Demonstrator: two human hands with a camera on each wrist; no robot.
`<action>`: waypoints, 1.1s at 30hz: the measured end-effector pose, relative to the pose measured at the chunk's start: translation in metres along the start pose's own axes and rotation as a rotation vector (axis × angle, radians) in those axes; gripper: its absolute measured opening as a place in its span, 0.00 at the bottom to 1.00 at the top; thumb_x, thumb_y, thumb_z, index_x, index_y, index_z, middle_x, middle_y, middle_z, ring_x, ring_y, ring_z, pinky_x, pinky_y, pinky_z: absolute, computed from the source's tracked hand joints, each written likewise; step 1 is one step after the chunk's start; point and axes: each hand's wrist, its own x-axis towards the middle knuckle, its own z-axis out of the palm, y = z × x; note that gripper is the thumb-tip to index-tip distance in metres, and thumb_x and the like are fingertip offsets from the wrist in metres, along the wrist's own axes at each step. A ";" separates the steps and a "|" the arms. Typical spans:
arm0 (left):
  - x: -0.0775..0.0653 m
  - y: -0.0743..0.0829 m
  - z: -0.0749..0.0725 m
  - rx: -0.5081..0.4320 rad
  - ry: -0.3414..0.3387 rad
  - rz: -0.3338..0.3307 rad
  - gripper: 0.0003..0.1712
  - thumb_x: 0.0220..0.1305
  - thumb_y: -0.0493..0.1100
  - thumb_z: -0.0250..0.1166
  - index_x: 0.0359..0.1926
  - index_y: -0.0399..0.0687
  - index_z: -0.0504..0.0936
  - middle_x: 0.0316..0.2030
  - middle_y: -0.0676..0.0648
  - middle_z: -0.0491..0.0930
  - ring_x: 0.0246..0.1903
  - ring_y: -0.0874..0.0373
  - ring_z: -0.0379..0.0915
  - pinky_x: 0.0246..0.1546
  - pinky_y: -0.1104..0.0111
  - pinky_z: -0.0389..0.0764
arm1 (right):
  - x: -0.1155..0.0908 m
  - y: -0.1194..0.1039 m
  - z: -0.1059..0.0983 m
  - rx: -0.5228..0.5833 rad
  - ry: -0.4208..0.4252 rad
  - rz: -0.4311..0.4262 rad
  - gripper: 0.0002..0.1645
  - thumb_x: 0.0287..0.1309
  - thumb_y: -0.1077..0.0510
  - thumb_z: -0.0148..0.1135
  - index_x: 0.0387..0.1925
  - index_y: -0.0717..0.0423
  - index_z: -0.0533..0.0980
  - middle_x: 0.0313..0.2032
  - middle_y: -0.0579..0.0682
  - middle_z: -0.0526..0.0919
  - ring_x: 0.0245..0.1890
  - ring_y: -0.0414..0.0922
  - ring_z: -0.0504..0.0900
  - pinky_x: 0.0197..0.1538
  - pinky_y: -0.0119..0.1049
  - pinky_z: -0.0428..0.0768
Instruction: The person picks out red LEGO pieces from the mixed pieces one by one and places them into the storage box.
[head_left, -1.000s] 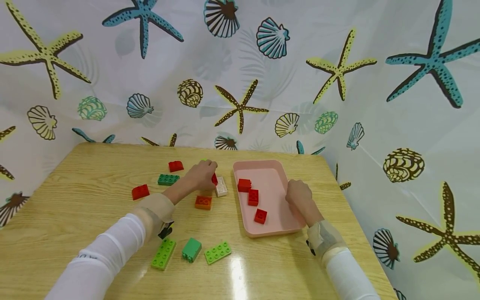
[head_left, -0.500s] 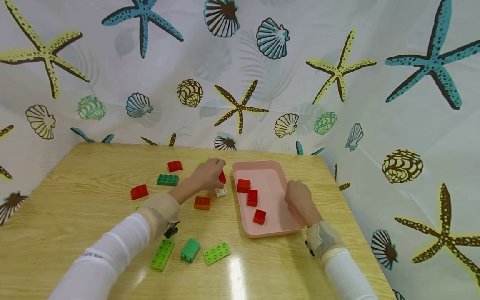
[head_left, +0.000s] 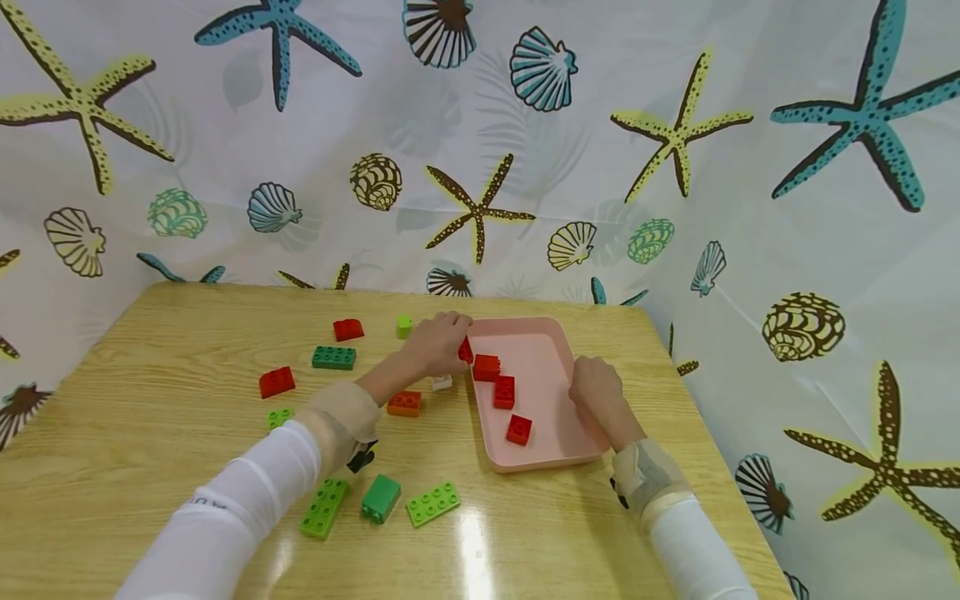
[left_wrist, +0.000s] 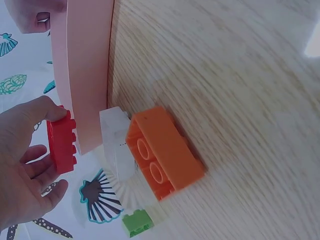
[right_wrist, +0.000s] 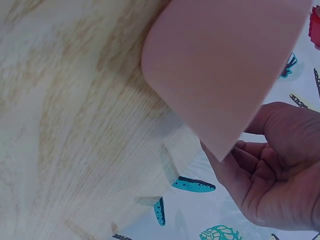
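My left hand [head_left: 441, 343] pinches a red toy brick [left_wrist: 62, 142] between thumb and fingers, with its row of studs showing in the left wrist view. In the head view this brick is at the left rim of a pink tray [head_left: 546, 392]. Inside the tray, along its left side, lie red bricks [head_left: 504, 392]. My right hand [head_left: 597, 392] grips the tray's right rim, thumb and fingers on either side of the wall [right_wrist: 225, 75]. Below the left hand are a white brick [left_wrist: 116, 140], partly hidden in the head view, and an orange brick [left_wrist: 165, 152] lying hollow side out.
Loose bricks lie left of the tray: a dark green one [head_left: 333, 357], red ones [head_left: 277, 382] and a small lime one [head_left: 404, 326]. Nearer the front are a lime brick [head_left: 432, 504] and a green block [head_left: 381, 498]. A patterned curtain [head_left: 337, 167] stands behind the table.
My left hand has moved right with the red brick, from above the white brick to the tray's left rim. My right hand stays on the tray's right rim.
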 end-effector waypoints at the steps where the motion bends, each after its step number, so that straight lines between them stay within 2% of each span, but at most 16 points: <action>1: 0.001 0.001 0.000 0.002 -0.001 0.000 0.42 0.60 0.51 0.72 0.69 0.37 0.66 0.65 0.38 0.69 0.64 0.44 0.65 0.58 0.54 0.72 | 0.000 0.000 0.000 0.001 0.000 -0.001 0.04 0.60 0.67 0.59 0.32 0.68 0.76 0.28 0.60 0.80 0.31 0.53 0.83 0.31 0.46 0.82; 8: 0.004 0.013 0.003 -0.031 -0.002 0.004 0.40 0.61 0.47 0.71 0.69 0.37 0.66 0.65 0.39 0.69 0.63 0.45 0.64 0.59 0.54 0.71 | -0.003 -0.001 -0.002 -0.005 0.000 -0.005 0.04 0.59 0.67 0.59 0.31 0.67 0.76 0.28 0.59 0.79 0.31 0.53 0.82 0.31 0.47 0.82; 13: 0.009 0.021 0.005 -0.020 0.015 0.004 0.40 0.60 0.48 0.71 0.68 0.38 0.66 0.63 0.40 0.70 0.62 0.47 0.65 0.59 0.56 0.72 | -0.004 -0.001 -0.002 -0.007 0.009 0.000 0.04 0.59 0.67 0.59 0.31 0.67 0.76 0.27 0.59 0.79 0.30 0.52 0.82 0.30 0.46 0.82; 33: 0.025 0.035 0.015 -0.035 0.029 0.015 0.42 0.62 0.51 0.70 0.71 0.42 0.63 0.65 0.42 0.68 0.64 0.48 0.64 0.60 0.55 0.69 | -0.003 -0.002 -0.001 -0.023 0.004 -0.009 0.05 0.59 0.67 0.59 0.32 0.68 0.76 0.29 0.61 0.80 0.32 0.54 0.83 0.32 0.47 0.82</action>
